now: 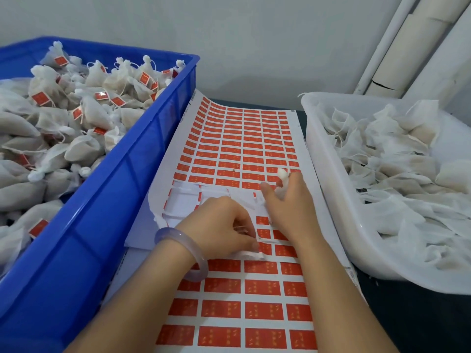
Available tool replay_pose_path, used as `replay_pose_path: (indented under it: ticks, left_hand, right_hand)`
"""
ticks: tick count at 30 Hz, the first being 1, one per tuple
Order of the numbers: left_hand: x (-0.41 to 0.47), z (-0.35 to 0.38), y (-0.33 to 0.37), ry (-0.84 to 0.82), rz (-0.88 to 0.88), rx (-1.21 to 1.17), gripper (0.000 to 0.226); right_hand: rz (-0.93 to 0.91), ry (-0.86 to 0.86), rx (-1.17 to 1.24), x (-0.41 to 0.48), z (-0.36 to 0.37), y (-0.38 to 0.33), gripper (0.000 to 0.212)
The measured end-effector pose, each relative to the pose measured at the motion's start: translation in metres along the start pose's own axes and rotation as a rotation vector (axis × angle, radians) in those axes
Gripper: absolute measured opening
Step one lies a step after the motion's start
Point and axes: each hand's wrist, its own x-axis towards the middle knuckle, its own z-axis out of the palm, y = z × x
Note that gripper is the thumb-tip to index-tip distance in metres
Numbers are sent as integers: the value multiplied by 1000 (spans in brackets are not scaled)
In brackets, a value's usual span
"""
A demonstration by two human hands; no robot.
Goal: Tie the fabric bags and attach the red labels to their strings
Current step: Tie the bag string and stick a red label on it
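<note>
At the sheet's centre, the left hand [224,225] pinches a string and peels a red label [263,234]; the right hand [288,200], at one o'clock, grips a tied bag [281,174]. Peeling slowly should prevent tearing.

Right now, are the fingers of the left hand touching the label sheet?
Touching. The head view shows the left hand with its fingertips pinched down on the label sheet, at a red label beside the peeled-off patch, with no gap visible.
</note>
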Motion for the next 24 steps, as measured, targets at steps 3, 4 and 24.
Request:
replay_pose_path:
  ticks: [3,4,24]
  left_hand:
    - [-1,-4,-3,-23,-11,12,18]
    - [-2,-6,-6,-15,-16,14,15]
    - [-3,-29,-18,545,-65,4,30]
  right_hand:
    - [-60,47,-105,-3,5,-1,37]
    - [-63,50,-107,-2,5,0,36]
    - [5,6,56,2,2,4,31]
